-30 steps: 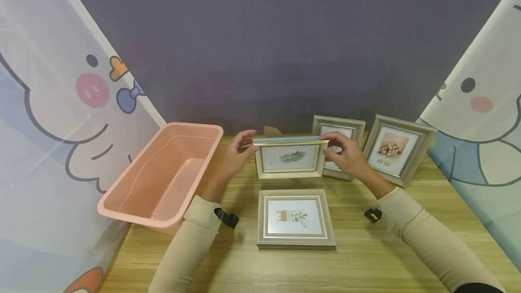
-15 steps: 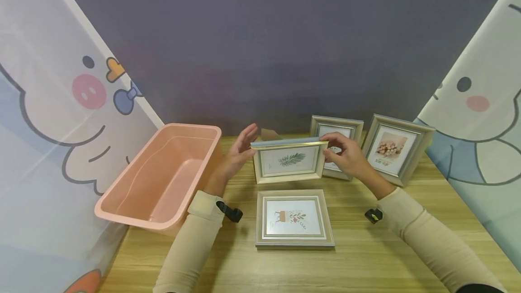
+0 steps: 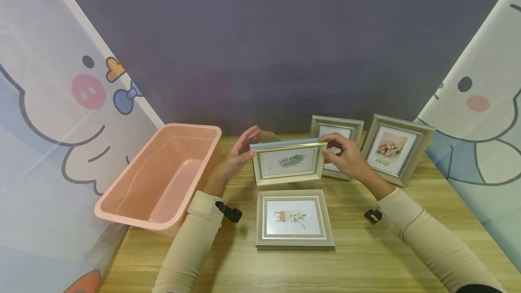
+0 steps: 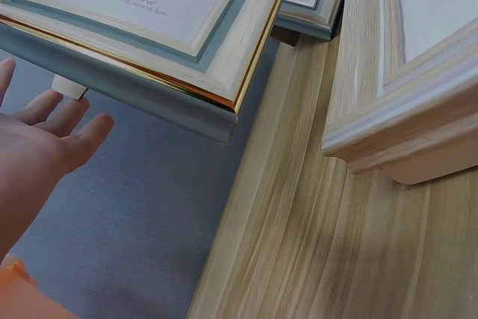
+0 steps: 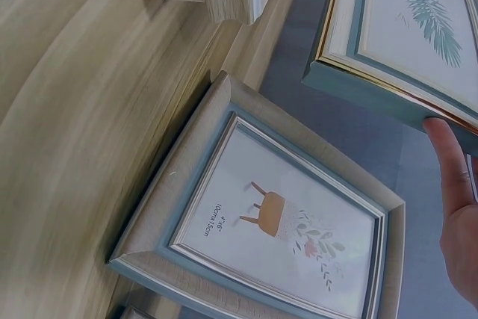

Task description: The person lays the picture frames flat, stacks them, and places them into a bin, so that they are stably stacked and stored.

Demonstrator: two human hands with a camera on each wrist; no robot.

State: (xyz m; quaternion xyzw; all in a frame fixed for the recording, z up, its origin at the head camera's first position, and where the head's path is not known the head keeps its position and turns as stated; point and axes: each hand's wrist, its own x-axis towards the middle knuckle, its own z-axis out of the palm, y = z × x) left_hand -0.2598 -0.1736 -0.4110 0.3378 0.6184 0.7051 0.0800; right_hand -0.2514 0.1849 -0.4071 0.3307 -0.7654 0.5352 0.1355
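Note:
A picture frame with a green leaf print (image 3: pixel 289 162) is held upright, its lower edge slightly slanted, behind a second picture frame (image 3: pixel 295 218) lying flat on the table. My right hand (image 3: pixel 343 155) pinches its upper right corner between thumb and fingers. At its left end my left hand (image 3: pixel 236 155) has the thumb by the edge and the other fingers stretched out behind. A brown stand flap (image 3: pixel 267 136) shows behind the leaf frame; in the left wrist view, my left fingers (image 4: pixel 93 136) are near the pale end of that flap (image 4: pixel 69 86).
Two more picture frames stand at the back right, one with a flower print (image 3: pixel 390 150) and one partly hidden (image 3: pixel 353 130) behind my right hand. A pink plastic bin (image 3: pixel 163 175) is at the left. A dark wall panel (image 3: pixel 285 49) rises behind the wooden table (image 3: pixel 366 257).
The fingers of my left hand have straightened and reached behind the leaf frame. The flap shows more, swung outward. The frame's left end has dipped slightly; my right hand keeps its grip.

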